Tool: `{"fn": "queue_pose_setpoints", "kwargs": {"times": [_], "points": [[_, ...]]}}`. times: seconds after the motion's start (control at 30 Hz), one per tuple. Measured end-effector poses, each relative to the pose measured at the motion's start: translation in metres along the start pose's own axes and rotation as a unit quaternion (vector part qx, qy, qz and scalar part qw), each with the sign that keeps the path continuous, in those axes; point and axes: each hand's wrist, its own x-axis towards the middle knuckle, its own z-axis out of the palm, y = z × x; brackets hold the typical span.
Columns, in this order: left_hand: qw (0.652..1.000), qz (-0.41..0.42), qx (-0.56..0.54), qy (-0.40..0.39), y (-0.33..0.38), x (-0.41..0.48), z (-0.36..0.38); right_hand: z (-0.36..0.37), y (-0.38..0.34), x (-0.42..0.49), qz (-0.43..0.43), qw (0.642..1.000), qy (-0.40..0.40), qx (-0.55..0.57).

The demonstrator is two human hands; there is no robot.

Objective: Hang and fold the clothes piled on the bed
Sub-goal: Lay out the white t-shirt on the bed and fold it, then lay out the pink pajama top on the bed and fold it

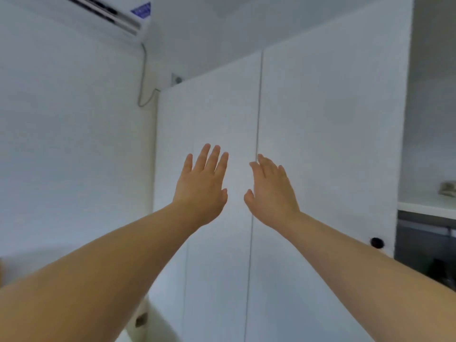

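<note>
Both my arms reach forward toward a tall white wardrobe (320,119) whose doors are closed. My left hand (202,188) is held up in front of the left door with fingers straight and spread, holding nothing. My right hand (271,191) is raised beside the vertical gap between the doors, fingers straight, also holding nothing. I cannot tell whether either hand touches the door. No clothes and no bed are in view.
A white wall (74,144) stands to the left with an air conditioner (111,13) near the ceiling and a cable running down. To the right of the wardrobe is an open niche with a white shelf (427,206) and a dark unit below.
</note>
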Motion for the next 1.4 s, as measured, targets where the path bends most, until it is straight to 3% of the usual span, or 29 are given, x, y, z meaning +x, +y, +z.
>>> {"fn": "queue_pose_setpoints", "kwargs": {"times": [0.3,0.47,0.7,1.03,1.27,1.4], "points": [[0.964,-0.184,0.122,-0.146,-0.169,-0.131,0.062,0.107,-0.218,0.018,-0.168,0.966,-0.066,0.183],[0.914,-0.292,0.169,-0.224,-0.233,-0.207,0.102,0.169,-0.339,0.003,-0.264,0.924,-0.115,0.251],[0.826,-0.436,0.163,-0.316,-0.285,-0.311,0.158,0.249,-0.472,-0.047,-0.423,0.839,-0.175,0.293],[0.698,-0.591,0.133,-0.383,-0.258,-0.481,0.21,0.327,-0.571,-0.196,-0.581,0.724,-0.242,0.282],[0.615,-0.663,0.126,-0.408,-0.217,-0.582,0.216,0.342,-0.603,-0.301,-0.62,0.661,-0.296,0.301],[0.565,-0.716,0.105,-0.396,-0.185,-0.638,0.223,0.353,-0.617,-0.361,-0.631,0.644,-0.318,0.294]]}}
